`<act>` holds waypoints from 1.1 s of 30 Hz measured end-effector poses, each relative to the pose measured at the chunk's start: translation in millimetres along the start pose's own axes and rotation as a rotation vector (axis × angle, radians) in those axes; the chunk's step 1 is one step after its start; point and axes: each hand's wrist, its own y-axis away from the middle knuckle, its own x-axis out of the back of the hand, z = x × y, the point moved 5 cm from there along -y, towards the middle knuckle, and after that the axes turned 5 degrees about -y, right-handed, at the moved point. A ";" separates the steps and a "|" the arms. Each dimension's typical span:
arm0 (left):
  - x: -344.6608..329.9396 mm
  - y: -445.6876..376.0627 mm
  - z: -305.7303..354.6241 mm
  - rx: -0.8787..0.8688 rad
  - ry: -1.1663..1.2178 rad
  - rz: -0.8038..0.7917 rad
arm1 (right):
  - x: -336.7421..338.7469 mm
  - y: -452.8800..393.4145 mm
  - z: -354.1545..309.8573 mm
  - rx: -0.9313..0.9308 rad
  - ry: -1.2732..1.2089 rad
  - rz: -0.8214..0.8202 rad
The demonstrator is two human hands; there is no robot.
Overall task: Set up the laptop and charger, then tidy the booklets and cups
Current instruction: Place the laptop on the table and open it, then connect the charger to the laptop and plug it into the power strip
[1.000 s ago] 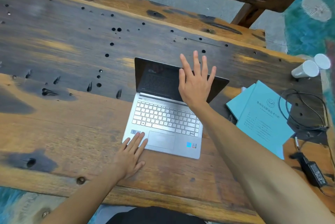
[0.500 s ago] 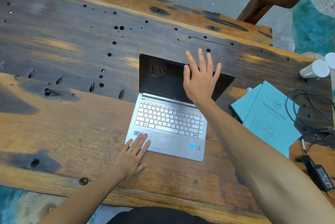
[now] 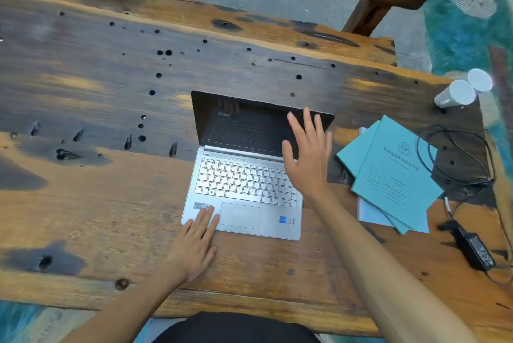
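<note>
Two hands are on the laptop [image 3: 244,184], which sits open mid-desk [image 3: 83,203]. Your left hand [image 3: 195,242] lies flat, fingers straight, on the near-left corner of the palm rest beside the trackpad. Your right hand [image 3: 308,153], fingers spread and straight, is at the right part of the dark screen; contact cannot be confirmed. Screen faces you; hinge axis runs left-right. Right of it: teal booklets [image 3: 394,173], fanned; charger [image 3: 474,248] with coiled cable; two white cups [image 3: 460,91] on their sides.
</note>
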 end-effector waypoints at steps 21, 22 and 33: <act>96.3 -12.2 119.3 -0.192 0.054 0.253 | 117.9 253.5 116.8 -0.484 0.078 0.057; 97.9 -13.8 130.5 -0.226 0.060 0.259 | 122.7 264.8 117.4 -0.512 0.087 0.079; 98.1 -25.9 257.0 -0.517 0.133 0.255 | 183.5 386.1 149.7 -0.791 0.118 0.230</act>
